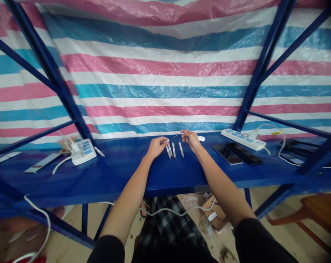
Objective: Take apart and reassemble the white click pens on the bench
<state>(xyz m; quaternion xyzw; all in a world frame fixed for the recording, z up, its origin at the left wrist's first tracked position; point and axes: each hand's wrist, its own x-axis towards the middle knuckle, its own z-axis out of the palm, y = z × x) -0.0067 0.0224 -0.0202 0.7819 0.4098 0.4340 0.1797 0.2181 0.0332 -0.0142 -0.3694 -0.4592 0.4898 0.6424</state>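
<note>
At the middle of the back edge of the blue steel shelf [107, 179], we have both hands working just above a row of four white pens [174, 150], which lie side by side on the shelf, tips toward us, two of them nearly touching at the left. Our left hand [155, 147] has its fingers [163, 140] closed in a pinch on a white pen barrel [166, 141]. A thin dark refill [174, 137] sticks out to the right of it, in the gap between the hands; we can't tell if it is fully in the barrel. Our right hand [191, 139] has its fingers [184, 134] closed on a small piece [186, 138], too small to tell what it is. Just beside that hand lies a small white object [200, 138], not touching it.

Toward the right end of the shelf, a white power strip [243, 139] sits near the back with a white cable, and two phones [227, 153] lie face up in front of it. More dark phones [297, 149] are further right. Toward the left end, another power strip [84, 151] has plugs and cables in it, and a loose white pen [98, 151] lies just beside it. Behind everything hangs a striped pink, white and blue tarp [160, 69].
</note>
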